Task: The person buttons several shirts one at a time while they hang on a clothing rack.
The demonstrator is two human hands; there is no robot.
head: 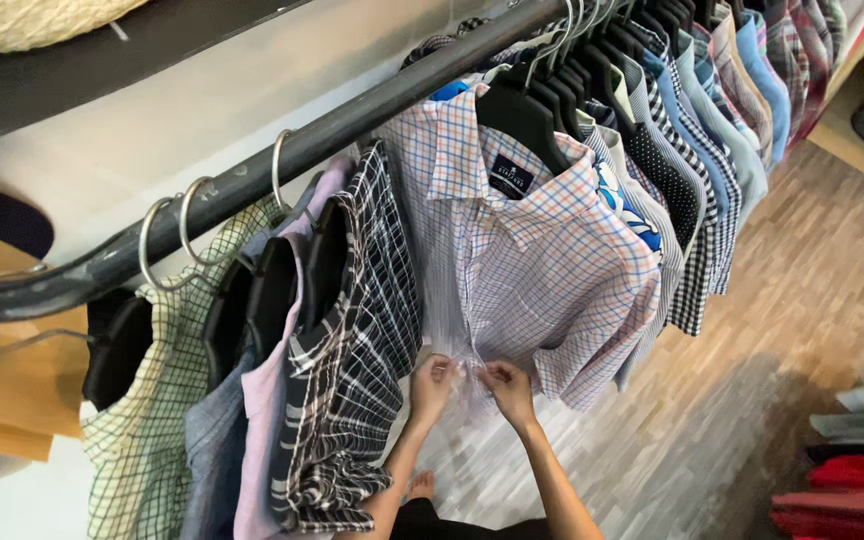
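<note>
Both hands, left (431,387) and right (508,390), meet at the front placket of the checked shirt (522,260), fingers (444,368) pinched together on the cloth, seemingly at a button too small to make out. The shirt hangs from a black hanger (524,118) on the rail (252,175), straight above the fingers. Just left of them the black plaid shirt (352,350) crowds in; to the right, more shirts (697,130) press close, with wood floor (792,330) beyond.

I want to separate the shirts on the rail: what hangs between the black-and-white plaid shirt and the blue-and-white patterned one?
In the head view, only the pale checked shirt, whose front both hands pinch.
</note>
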